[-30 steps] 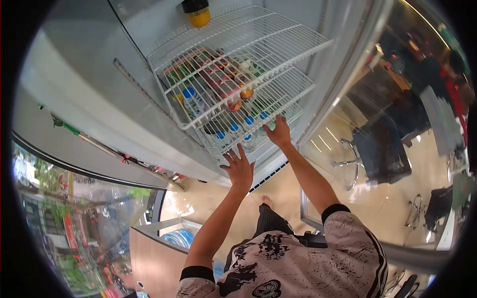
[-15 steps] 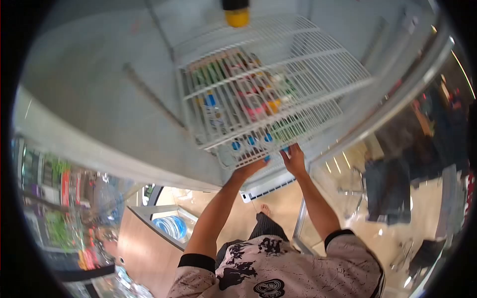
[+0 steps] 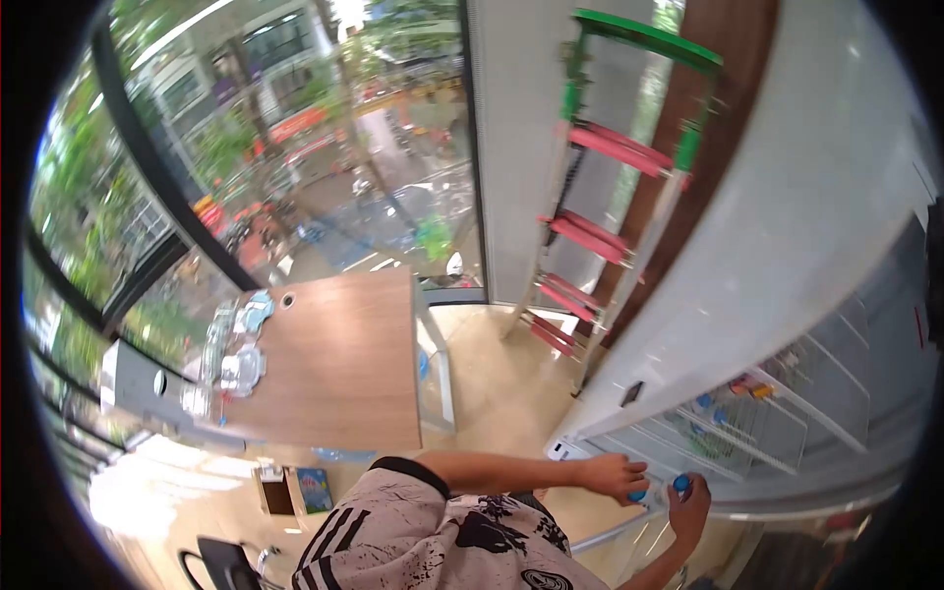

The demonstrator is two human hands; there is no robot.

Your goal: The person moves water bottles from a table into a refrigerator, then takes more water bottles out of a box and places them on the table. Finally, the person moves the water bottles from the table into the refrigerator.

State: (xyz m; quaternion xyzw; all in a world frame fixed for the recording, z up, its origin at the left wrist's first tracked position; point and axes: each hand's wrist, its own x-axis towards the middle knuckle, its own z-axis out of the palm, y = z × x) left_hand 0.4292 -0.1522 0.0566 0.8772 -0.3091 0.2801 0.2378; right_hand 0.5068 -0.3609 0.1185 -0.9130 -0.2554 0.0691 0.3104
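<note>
My left hand is closed, fingers curled down over a small blue cap, apparently a bottle's. Close by on the right, my right hand wraps around another bottle with a blue cap that shows between thumb and fingers. The bodies of both bottles are mostly hidden by the hands and the steep view. Both hands are just outside the white fridge, whose wire shelves hold bottles and colourful packs.
A wooden-topped table with clear plastic containers along its far edge stands left. A ladder with red steps leans beside the fridge. Tall windows line the back. A black chair is at lower left.
My view has swung left from the fridge interior to the table, windows and ladder. Both hands have come away from the lower wire shelf with the blue-capped bottles.
</note>
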